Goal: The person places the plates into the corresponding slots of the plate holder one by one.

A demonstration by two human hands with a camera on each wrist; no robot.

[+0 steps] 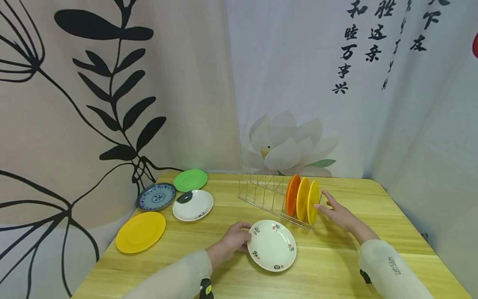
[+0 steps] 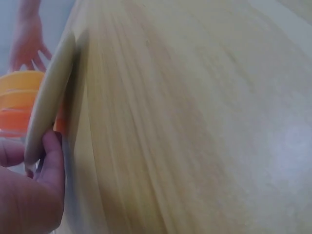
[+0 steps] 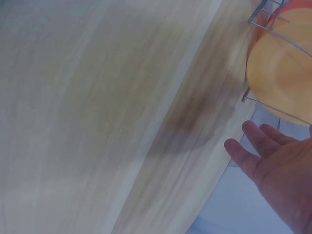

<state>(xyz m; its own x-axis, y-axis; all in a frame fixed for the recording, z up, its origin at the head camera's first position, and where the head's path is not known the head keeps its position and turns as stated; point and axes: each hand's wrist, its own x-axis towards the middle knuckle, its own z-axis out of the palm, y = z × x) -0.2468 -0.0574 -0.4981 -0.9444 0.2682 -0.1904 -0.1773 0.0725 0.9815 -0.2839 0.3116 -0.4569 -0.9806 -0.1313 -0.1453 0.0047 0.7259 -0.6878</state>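
Observation:
A white plate with small printed motifs round its rim is pinched at its left edge by my left hand. In the left wrist view the plate is tilted on edge, thumb on one side and fingers on the other. A wire dish rack holds an orange plate and two yellow plates, all upright towards its right end. My right hand is beside the rightmost yellow plate, its fingers extended and holding nothing. Whether the thumb touches that plate, I cannot tell.
Towards the left of the wooden table lie a green plate, a blue patterned plate, a white dish with a dark green patch and a yellow plate. Printed curtains hang behind the table.

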